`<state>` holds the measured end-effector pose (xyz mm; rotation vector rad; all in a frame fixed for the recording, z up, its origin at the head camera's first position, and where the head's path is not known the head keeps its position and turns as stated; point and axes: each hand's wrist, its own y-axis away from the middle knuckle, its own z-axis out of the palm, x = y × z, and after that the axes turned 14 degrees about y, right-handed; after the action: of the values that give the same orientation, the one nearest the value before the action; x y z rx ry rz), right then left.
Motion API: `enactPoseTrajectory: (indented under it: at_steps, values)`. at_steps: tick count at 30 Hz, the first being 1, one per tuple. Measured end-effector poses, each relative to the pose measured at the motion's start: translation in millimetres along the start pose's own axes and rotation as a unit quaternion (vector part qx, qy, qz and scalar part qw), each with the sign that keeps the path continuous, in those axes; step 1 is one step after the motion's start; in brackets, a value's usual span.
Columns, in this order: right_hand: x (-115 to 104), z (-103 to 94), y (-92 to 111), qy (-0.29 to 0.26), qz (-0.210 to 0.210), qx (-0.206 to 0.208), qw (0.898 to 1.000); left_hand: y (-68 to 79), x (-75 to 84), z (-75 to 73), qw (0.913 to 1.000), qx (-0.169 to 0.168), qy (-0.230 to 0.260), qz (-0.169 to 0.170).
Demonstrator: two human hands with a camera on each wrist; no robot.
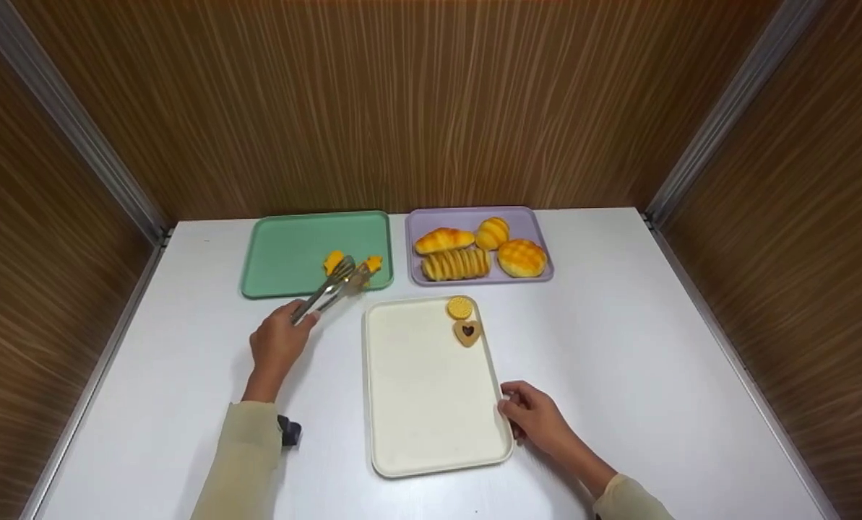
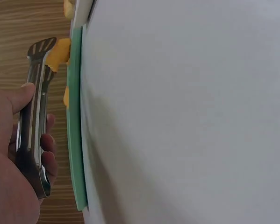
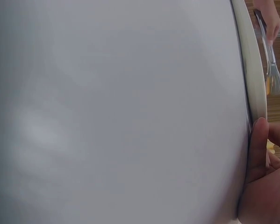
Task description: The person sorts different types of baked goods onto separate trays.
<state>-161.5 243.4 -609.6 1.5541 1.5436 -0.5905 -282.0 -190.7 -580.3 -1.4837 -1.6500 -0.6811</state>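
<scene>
My left hand (image 1: 277, 345) holds metal tongs (image 1: 326, 293) by their sides, heads over the front right of the green tray (image 1: 293, 249). Two orange cookie-like pieces are by the heads: a left one (image 1: 334, 261) and a right one (image 1: 374, 263). In the left wrist view an orange piece (image 2: 60, 52) shows beside the tongs (image 2: 32, 109); whether they grip it I cannot tell. My right hand (image 1: 539, 419) pinches the right rim of the cream tray (image 1: 431, 397). On that tray's far right corner lie a round yellow cookie (image 1: 459, 308) and a heart-shaped cookie (image 1: 467, 333) with a dark centre.
Behind the cream tray, a purple tray (image 1: 477, 281) carries several breads, among them a croissant (image 1: 445, 240) and a round bun (image 1: 522, 258). All the trays rest on a white table (image 1: 618, 325). Wood-grain panels (image 1: 402, 101) enclose the back and both sides.
</scene>
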Motion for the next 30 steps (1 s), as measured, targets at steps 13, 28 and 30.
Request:
enactPoseTrajectory:
  at_steps: [13,28,30]
  values:
    - [6,-1.1,-2,-0.008,-0.017,-0.007,1.0,-15.3,-21.5,-18.0,0.9986,0.038,0.018,-0.033]
    - [-8,-2.5,5,-0.005,-0.009,-0.003,1.0,-17.3,-45.2,-35.5,0.993,0.095,0.022,-0.068]
    - [-19,-5.2,11,-0.006,-0.01,-0.004,1.0,-16.4,-47.3,-35.9,0.9927,0.094,0.018,-0.074]
